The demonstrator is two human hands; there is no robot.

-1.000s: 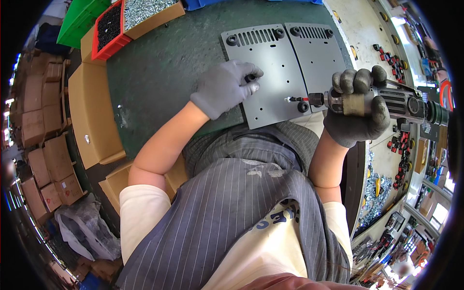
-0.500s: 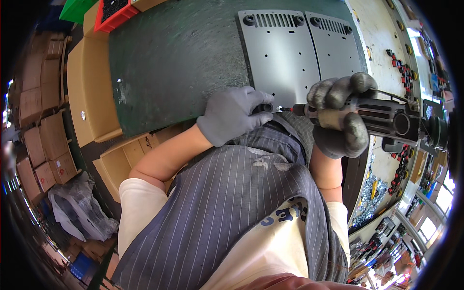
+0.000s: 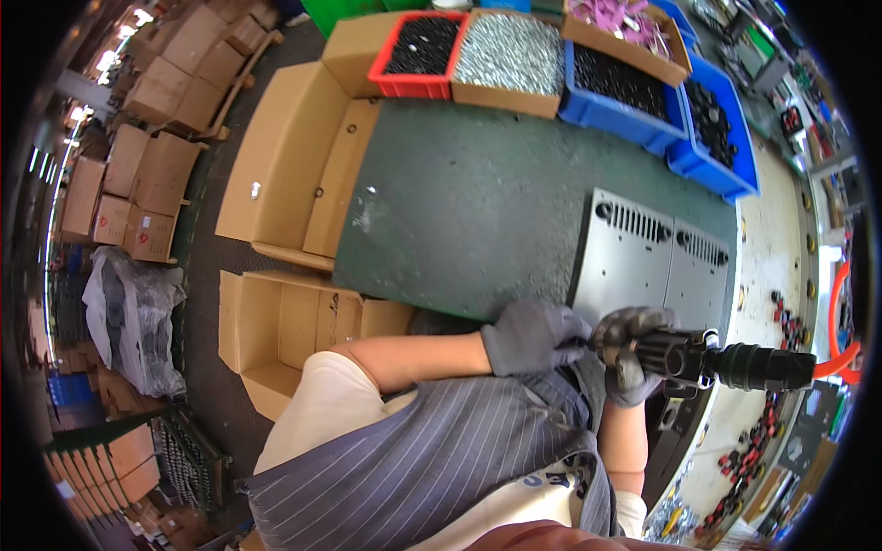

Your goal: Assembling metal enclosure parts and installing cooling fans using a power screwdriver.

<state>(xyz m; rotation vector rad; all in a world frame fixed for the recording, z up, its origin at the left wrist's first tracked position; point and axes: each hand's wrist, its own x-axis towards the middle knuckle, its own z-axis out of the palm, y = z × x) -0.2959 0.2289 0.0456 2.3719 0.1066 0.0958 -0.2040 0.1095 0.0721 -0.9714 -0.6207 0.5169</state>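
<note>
My left hand [image 3: 536, 338], in a grey glove, is closed in front of my waist. Its fingertips pinch a small black round part, clear half a second ago and now mostly hidden. A black power screwdriver [image 3: 675, 356] lies in my gloved right hand [image 3: 632, 356], whose fingers wrap round its body. The tool's front end points left at my left fingertips; its tip is hidden. Just beyond my hands, a grey metal plate [image 3: 625, 266] with slots and holes rests on the dark green table [image 3: 459, 211]. A second such plate [image 3: 696, 275] adjoins it; both carry black round parts by their slots.
Along the table's far edge stand a red bin [image 3: 418, 87] of black parts, a carton [image 3: 505, 99] of silvery screws and blue bins [image 3: 629, 129]. Open cardboard boxes [image 3: 276, 174] flank the left side. An orange hose [image 3: 836, 367] curves at the right.
My view has shifted, bringing the far bins into sight; plates and hands appear lower and farther right. The screwdriver's front end has come closer to my left fingers, covering the black part.
</note>
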